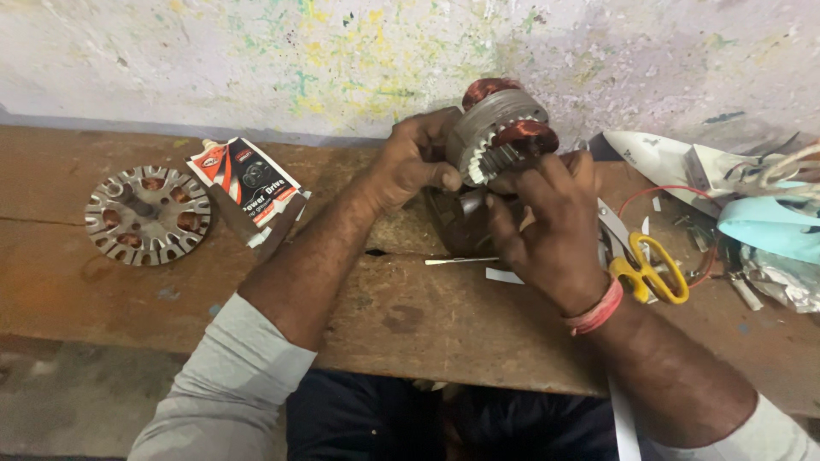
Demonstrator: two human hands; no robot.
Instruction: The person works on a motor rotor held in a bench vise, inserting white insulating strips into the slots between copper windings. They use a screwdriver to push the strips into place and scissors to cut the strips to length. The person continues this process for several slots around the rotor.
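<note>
Nearest me, my right hand [547, 224] is closed round the lower front of a motor stator [500, 128], fingers curled up against its toothed steel ring; a red thread band circles that wrist. My left hand [414, 162] grips the same stator from the other side, thumb pressed on the rim. The stator is held in the air just above the far edge of the wooden workbench [401, 316], close to the wall, so nothing carries it but my two grips.

I judge the main risk is a slip: the steel laminations look smooth and heavy, and if either grip loosens the piece could drop onto the bench and bruise the copper windings bulging from its top. The slot teeth look sharp enough to nick a fingertip or scrape the winding enamel.

The bench itself is rough, worn, reddish timber with a crack running across it. A thin metal strip [461, 260] lies just beneath my hands. Toward the right edge sit yellow-handled scissors [649, 271] amid paper scraps and a red wire. Toward the left edge lies a flat, slotted rotor disc [147, 213], dull grey with rusty patches, and beside it a glossy red-and-white sachet [248, 189]. Beyond everything, the paint-speckled wall [256, 60].
</note>
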